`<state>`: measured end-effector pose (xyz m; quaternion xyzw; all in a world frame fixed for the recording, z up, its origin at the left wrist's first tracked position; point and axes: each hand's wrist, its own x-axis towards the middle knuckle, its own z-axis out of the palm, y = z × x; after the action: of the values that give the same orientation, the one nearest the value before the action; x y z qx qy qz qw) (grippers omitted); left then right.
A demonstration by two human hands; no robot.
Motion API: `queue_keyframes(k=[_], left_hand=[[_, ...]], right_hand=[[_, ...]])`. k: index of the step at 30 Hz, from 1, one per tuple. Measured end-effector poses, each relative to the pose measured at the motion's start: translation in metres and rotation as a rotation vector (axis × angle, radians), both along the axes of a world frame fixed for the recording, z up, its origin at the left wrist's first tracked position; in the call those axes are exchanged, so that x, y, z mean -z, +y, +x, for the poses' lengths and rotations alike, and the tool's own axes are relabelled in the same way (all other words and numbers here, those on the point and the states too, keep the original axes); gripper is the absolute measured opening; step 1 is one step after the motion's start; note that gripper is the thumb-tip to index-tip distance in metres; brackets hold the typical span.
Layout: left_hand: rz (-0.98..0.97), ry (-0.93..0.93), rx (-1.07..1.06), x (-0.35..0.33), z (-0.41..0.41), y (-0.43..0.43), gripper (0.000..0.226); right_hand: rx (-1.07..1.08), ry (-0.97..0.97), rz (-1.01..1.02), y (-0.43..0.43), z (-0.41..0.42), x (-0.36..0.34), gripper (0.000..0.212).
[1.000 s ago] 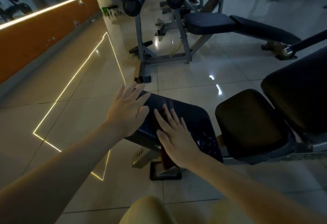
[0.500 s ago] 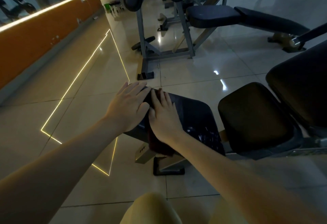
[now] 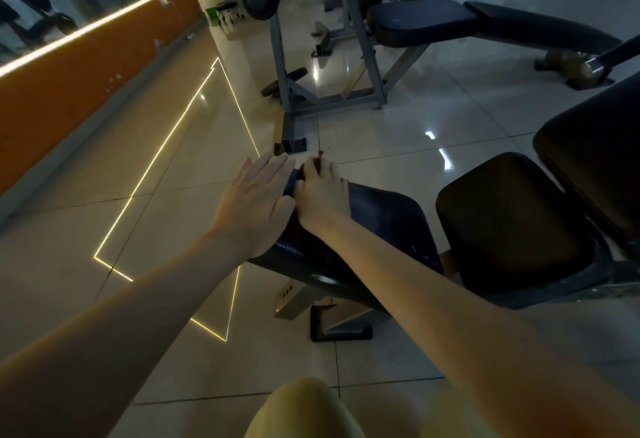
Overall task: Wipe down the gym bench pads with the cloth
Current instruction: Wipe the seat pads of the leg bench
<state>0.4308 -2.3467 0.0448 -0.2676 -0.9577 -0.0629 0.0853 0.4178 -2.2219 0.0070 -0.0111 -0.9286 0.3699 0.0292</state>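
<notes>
Wiping the near pad [image 3: 381,226] is in hand; the right hand [image 3: 320,195] presses the dark cloth [image 3: 304,240] at its far left corner, grip closed on it; left hand [image 3: 254,202] lies flat, open; next, probably sweep right.

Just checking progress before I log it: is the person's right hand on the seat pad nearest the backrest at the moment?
No, the right hand is on the dark blue end pad, beside the left hand.

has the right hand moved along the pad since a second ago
Yes. The right hand slid from the near pad's middle to its far-left end, beside the left hand.
</notes>
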Motion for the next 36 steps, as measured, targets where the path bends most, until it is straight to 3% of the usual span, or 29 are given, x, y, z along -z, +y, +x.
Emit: queue_keyframes(k=[5,9,13,17,20,22,26,30,33,36], left_hand=[[0.059,-0.020,0.001,0.002,0.003,-0.002,0.071],[0.078,-0.003,0.017,0.002,0.000,0.000,0.077],[0.074,0.001,0.008,0.003,-0.001,0.000,0.075],[0.127,-0.021,-0.017,0.004,0.001,0.000,0.081],[0.168,-0.033,-0.023,0.004,0.005,0.000,0.074],[0.176,-0.048,-0.037,0.004,0.005,0.002,0.072],[0.160,-0.036,-0.019,0.003,0.002,0.005,0.086],[0.161,-0.031,-0.027,0.002,0.002,0.003,0.086],[0.159,-0.027,-0.059,0.003,0.002,0.001,0.079],[0.173,-0.026,-0.066,0.006,0.002,0.002,0.072]], right_hand=[[-0.198,0.061,-0.056,0.064,0.048,0.039,0.053],[0.045,-0.084,-0.054,0.089,0.045,0.056,0.053],[0.242,-0.110,-0.043,0.033,0.004,0.025,0.048],[-0.025,0.076,-0.017,-0.012,-0.007,-0.002,0.050],[-0.224,0.143,-0.079,0.020,0.024,0.010,0.055],[-0.244,0.103,-0.103,0.055,0.046,0.030,0.055],[-0.005,0.009,-0.114,0.095,0.038,0.059,0.052],[0.296,-0.166,-0.045,0.048,-0.024,0.036,0.044],[0.075,0.072,-0.049,0.000,-0.032,0.012,0.035],[-0.182,0.215,-0.097,0.005,0.017,0.008,0.054]])
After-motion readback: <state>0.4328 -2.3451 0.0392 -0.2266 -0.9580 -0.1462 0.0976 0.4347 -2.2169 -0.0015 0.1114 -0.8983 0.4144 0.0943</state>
